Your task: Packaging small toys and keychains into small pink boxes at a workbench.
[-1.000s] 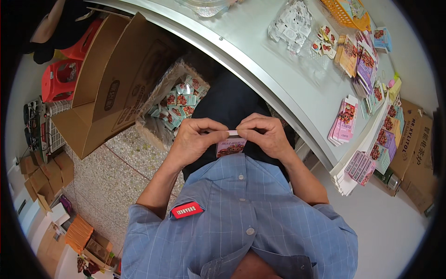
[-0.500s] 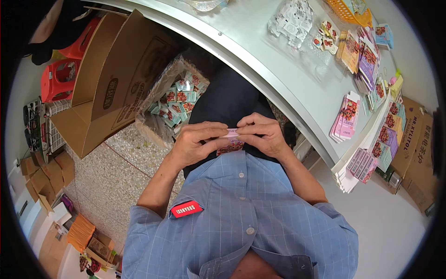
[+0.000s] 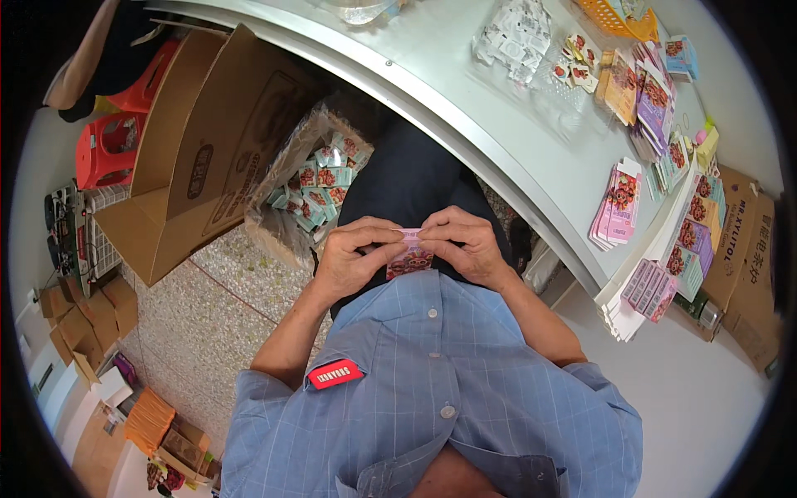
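Observation:
Between my hands, just above my lap, is a small pink printed carton (image 3: 408, 262). My left hand (image 3: 359, 251) pinches its upper left edge between thumb and fingers. From the other side, my right hand (image 3: 463, 241) grips the upper right edge the same way. The carton's printed face hangs below my thumbs, and my fingertips hide its top corners. A stack of flat pink cartons (image 3: 618, 203) lies on the table's right side. Near the table's corner sits a bundle of pink filled boxes (image 3: 649, 290).
The white table (image 3: 465, 75) curves across the upper right, holding a clear bag of white sachets (image 3: 519, 41), an orange basket (image 3: 623, 18) and purple cartons (image 3: 656, 104). To my left stand a large open cardboard box (image 3: 207, 149) and a lined box (image 3: 278, 236) of green cartons. Red stools (image 3: 104, 149) are beyond.
The carton has tilted in my hands, so more of its printed face shows and its narrow top edge shows less. Both hands keep their pinch. The view has shifted slightly.

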Tool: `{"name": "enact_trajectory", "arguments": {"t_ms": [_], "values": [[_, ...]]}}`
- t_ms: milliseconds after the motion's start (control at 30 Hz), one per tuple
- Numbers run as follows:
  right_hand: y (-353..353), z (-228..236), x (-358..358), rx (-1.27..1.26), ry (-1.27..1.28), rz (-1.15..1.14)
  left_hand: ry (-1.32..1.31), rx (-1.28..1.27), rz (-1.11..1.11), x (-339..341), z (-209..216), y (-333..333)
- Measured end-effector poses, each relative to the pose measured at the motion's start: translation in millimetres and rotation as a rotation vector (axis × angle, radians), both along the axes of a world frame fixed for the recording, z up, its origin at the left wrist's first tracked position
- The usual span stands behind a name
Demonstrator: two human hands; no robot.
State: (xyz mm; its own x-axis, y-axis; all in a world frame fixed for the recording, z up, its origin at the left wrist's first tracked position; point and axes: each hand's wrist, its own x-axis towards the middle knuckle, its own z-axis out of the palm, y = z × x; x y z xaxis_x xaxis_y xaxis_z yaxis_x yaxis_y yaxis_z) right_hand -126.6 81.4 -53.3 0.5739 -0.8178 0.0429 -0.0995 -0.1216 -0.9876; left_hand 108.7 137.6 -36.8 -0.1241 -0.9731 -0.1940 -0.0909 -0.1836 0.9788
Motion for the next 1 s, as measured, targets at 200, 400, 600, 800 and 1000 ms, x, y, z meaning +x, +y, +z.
{"name": "enact_trajectory", "arguments": {"t_ms": [200,400,600,800,1000], "values": [[4.8,27.9,4.9,0.01,0.06,-0.29,0.04,0.048,0.428,-13.7,11.1,-9.7],[4.7,85.2,-7.5,-0.452,0.377,-0.422,0.12,-0.162,0.416,-66.8,47.9,-57.5],[19.1,155.3,-114.8,-0.643,0.496,-0.822,0.336,-0.142,-0.051,-112.1,65.0,-79.4],[73.6,178.7,-255.4,-0.764,0.96,-1.226,0.245,0.03,-0.163,-127.8,47.2,-77.9],[79.6,168.5,-260.6,-0.183,0.929,-1.27,0.218,0.053,-0.226,-129.5,32.2,-69.5]]}}
